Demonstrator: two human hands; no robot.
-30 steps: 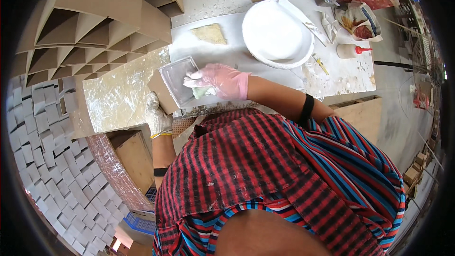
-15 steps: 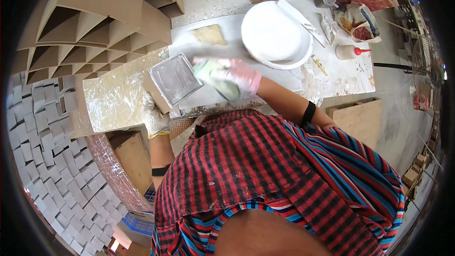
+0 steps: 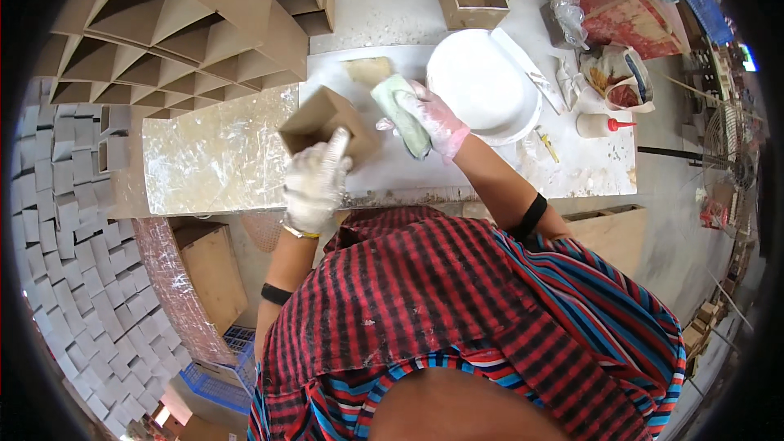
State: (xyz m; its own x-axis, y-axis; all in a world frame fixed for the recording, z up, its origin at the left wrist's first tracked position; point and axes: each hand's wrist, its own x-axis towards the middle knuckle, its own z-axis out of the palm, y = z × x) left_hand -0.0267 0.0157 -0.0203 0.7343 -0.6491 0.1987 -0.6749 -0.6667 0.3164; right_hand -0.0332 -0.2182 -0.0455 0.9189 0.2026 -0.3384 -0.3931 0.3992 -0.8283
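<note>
An open-topped brown fiberboard box point(image 3: 349, 114) stands tilted on the white work surface in front of me, its hollow inside facing up. My left hand point(image 3: 314, 188), in a white knit glove, is at the box's near edge; its forefinger stretches over the opening and the other fingers look closed about the wall, though they are partly hidden. To the right, my right hand point(image 3: 437, 118) wears a white and pink stained glove and is closed around a folded pale green cloth point(image 3: 402, 110). That hand is just left of a round white basin point(image 3: 482, 82), apart from the box.
Brown compartment boxes point(image 3: 180, 24) are stacked at the far left. Another open box point(image 3: 472, 0) stands behind the basin. A white strip point(image 3: 531, 69) lies across the basin's rim. On the right are a red-tipped glue bottle point(image 3: 603, 125) and a yellow cutter point(image 3: 548, 147).
The box has been turned over: its flat grey face was up, and now its opening is. My left hand moved from its side to its near rim. My right hand with the cloth moved slightly right.
</note>
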